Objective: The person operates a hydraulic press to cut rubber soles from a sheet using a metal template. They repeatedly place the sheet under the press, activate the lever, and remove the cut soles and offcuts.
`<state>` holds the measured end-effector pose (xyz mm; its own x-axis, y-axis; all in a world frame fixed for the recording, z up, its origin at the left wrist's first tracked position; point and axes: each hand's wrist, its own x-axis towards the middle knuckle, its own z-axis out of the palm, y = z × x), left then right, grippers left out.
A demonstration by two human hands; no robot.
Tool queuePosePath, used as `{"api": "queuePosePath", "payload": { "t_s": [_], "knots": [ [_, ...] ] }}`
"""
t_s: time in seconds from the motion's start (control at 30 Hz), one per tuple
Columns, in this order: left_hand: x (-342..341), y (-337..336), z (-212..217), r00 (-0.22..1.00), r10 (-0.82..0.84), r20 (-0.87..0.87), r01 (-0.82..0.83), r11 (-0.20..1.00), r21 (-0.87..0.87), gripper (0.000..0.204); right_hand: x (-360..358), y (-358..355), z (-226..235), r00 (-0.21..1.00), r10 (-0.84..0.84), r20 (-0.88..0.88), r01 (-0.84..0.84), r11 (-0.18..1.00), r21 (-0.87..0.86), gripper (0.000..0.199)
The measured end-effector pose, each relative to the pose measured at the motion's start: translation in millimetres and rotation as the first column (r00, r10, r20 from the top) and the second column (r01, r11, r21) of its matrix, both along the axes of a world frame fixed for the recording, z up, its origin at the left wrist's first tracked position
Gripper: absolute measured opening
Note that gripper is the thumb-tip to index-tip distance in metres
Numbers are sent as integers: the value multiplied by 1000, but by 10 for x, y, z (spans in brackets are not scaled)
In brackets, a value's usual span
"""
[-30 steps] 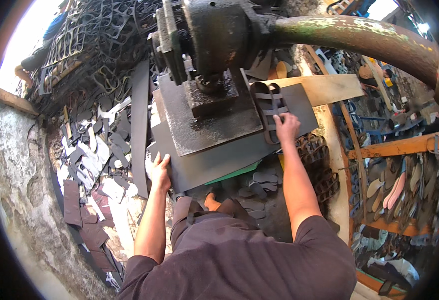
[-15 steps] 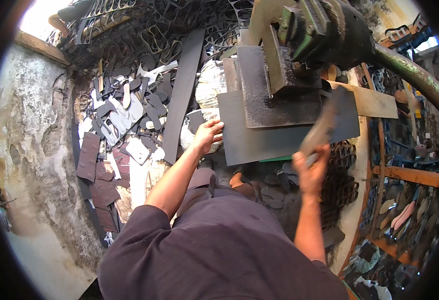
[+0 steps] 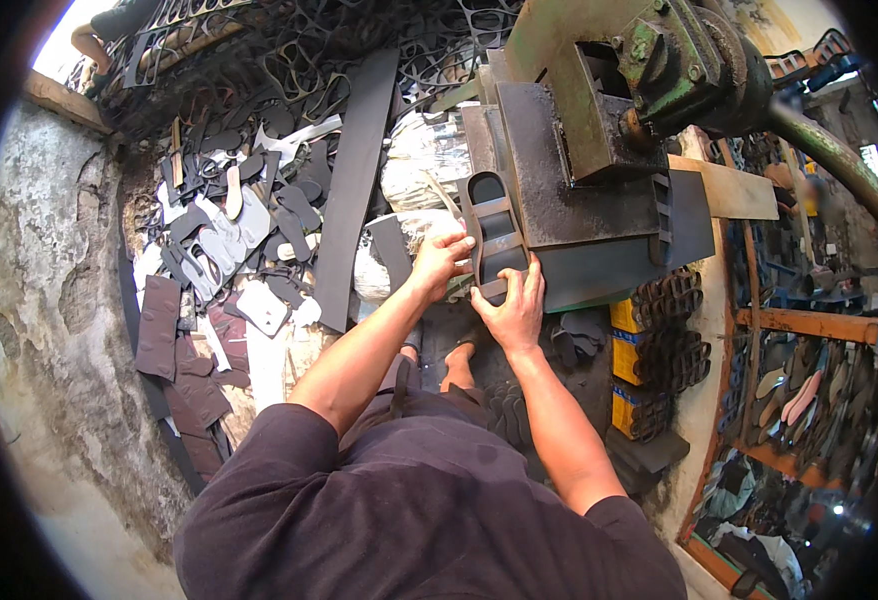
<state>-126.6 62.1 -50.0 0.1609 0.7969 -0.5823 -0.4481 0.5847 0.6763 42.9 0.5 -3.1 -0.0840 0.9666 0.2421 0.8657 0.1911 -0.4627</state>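
A sole-shaped cutting die, a metal outline with crossbars, lies at the left end of a dark flat sheet on the press. My left hand pinches the die's left side with thumb and fingertips. Around its near right end, my right hand grips with thumb and fingers. Just right of the die, a thick dark metal plate covers much of the sheet. The green press head stands over that plate. A second die shows at the plate's right edge, partly hidden.
Sole-shaped offcuts are heaped on the left beside a long dark strip. Several dies are stacked by yellow boxes at lower right. A thick green arm reaches out from the press. Another person's arm shows at far left.
The die has come from the right side of the press to the sheet's left end. My right hand moved left with it. My left hand went from the sheet's edge to the die.
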Motion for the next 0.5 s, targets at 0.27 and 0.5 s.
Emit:
{"api": "queuePosePath", "payload": {
  "t_s": [0.27,0.5],
  "knots": [
    [232,86,281,994,-33,-104,38,998,51,84,230,-96,37,993,-78,-88,73,995,-67,112],
    [516,703,281,942,93,-321,16,947,322,73,898,-298,-155,990,-135,33,137,988,-73,109]
  ]
}}
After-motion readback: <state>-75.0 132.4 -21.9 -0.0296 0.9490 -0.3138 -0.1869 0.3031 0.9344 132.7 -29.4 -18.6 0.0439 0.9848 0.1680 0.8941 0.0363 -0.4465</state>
